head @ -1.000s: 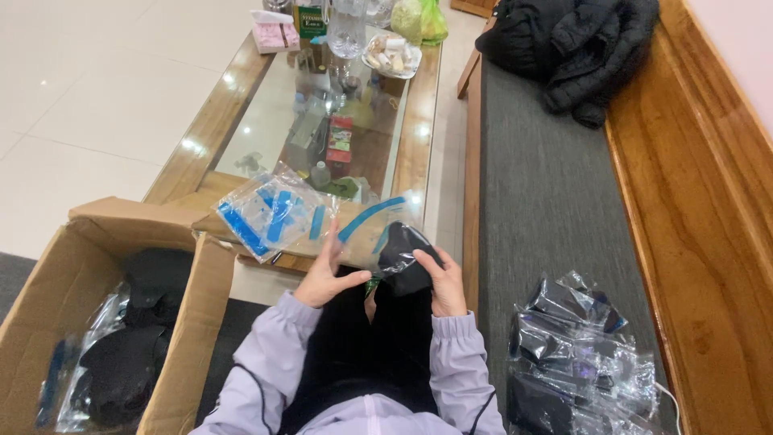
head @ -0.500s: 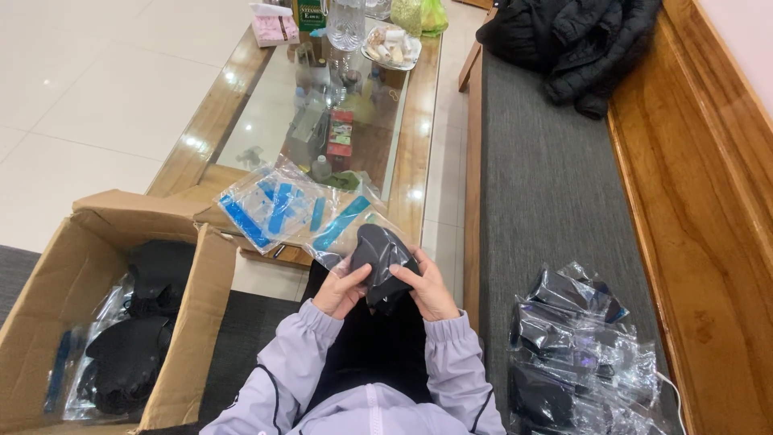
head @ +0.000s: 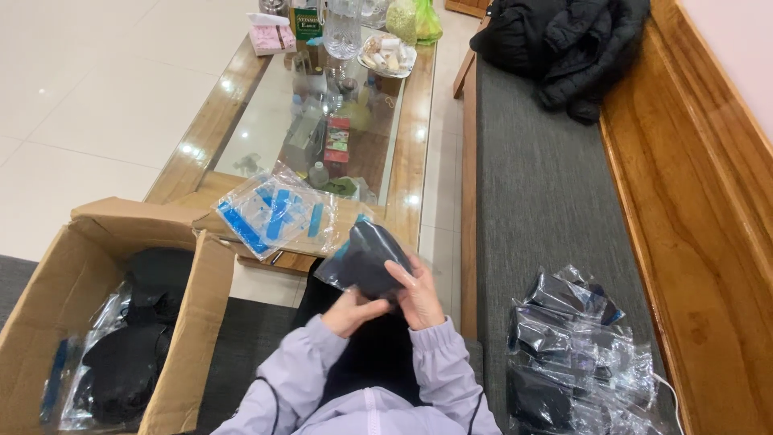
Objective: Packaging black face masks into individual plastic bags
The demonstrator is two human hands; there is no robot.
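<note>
Bright, even indoor light; glare spots on the glass table [head: 241,145] beyond the slightly motion-blurred hands [head: 386,298].

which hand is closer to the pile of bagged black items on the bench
Right. The right hand grips the clear bag with a black item on the side toward the pile of bagged black items; the left hand sits farther away, toward the cardboard box.
</note>
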